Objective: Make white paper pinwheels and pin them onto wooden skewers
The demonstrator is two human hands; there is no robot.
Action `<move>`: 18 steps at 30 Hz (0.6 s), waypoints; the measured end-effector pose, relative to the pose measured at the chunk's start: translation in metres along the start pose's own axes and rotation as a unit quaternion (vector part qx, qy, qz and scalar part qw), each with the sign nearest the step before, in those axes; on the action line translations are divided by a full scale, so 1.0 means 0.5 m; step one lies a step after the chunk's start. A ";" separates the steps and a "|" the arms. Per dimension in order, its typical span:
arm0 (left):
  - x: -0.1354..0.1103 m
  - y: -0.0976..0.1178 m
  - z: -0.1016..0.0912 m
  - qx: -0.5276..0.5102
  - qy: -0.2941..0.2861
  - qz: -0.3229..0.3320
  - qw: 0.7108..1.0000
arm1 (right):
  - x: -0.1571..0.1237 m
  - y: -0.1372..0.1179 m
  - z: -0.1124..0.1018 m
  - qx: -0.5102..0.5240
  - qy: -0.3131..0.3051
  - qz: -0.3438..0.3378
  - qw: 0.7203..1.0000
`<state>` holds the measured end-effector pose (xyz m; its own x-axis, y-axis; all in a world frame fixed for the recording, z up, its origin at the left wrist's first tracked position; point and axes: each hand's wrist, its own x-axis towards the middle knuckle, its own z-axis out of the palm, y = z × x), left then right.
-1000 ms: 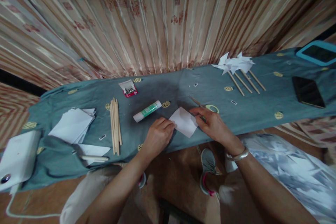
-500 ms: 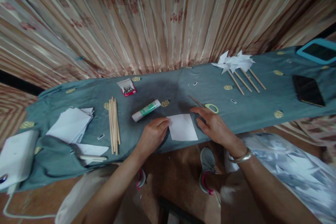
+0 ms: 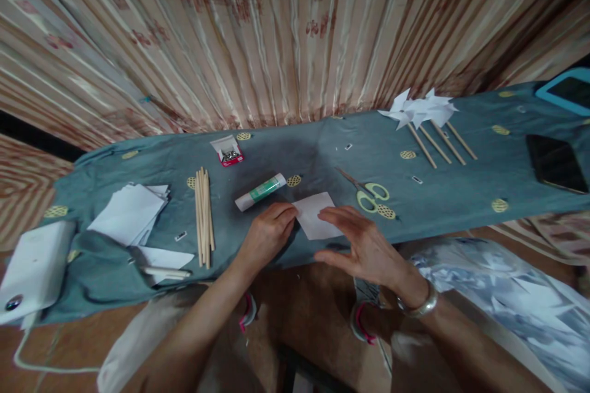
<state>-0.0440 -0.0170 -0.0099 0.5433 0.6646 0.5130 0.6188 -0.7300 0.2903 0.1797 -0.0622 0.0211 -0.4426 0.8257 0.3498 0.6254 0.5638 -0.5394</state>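
A square sheet of white paper (image 3: 315, 216) lies at the front edge of the cloth-covered table. My left hand (image 3: 271, 230) pinches its left corner. Over the sheet's right side hovers my right hand (image 3: 359, 242), thumb and fingers spread apart; whether a fingertip touches the paper I cannot tell. Just behind the left hand is a glue stick (image 3: 260, 191) with a green label, lying on its side. Scissors (image 3: 366, 193) with light green handles rest beyond the right hand, blades pointing away to the left.
Wooden sticks (image 3: 203, 218) and a stack of paper (image 3: 126, 214) lie left, near a white device (image 3: 39, 270) with a cable. A small red box (image 3: 229, 155) holds metal pins. Paper pinwheels (image 3: 421, 110), a phone (image 3: 555, 163) and a blue-framed tablet (image 3: 566, 91) are right. A plastic bag (image 3: 507, 295) hangs below.
My right hand has moved left and nearer to me, over the paper, uncovering the scissors' handles. The sheet has turned slightly, while my left hand keeps its corner. The view has shifted slightly.
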 end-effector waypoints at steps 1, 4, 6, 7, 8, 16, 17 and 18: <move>0.001 0.000 -0.004 0.000 -0.002 -0.006 1.000 | -0.002 -0.004 0.006 -0.006 -0.013 -0.001 1.000; 0.004 0.003 -0.014 -0.002 -0.005 -0.012 1.000 | -0.007 -0.006 0.021 -0.014 -0.022 0.015 1.000; 0.006 0.007 -0.020 -0.011 -0.006 -0.011 1.000 | -0.009 -0.001 0.027 0.008 -0.006 0.034 0.999; 0.007 0.009 -0.021 -0.019 -0.008 -0.014 1.000 | -0.010 0.002 0.029 0.023 0.003 0.048 0.999; 0.008 0.011 -0.023 -0.030 -0.011 -0.021 0.999 | -0.010 0.005 0.030 0.038 0.011 0.064 0.997; 0.002 0.010 -0.016 -0.143 -0.037 -0.117 0.982 | 0.000 0.011 0.024 0.109 0.015 0.194 0.975; 0.000 0.009 -0.015 -0.151 -0.043 -0.128 0.979 | 0.001 0.012 0.023 0.115 0.014 0.202 0.972; 0.000 0.009 -0.014 -0.159 -0.049 -0.139 0.976 | 0.003 0.013 0.023 0.117 0.016 0.208 0.971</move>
<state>-0.0455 -0.0215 -0.0030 0.4413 0.8447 0.3028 0.5511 -0.5215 0.6514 0.1757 -0.0577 0.0095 -0.1608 0.9833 0.0855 0.5804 0.1643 -0.7976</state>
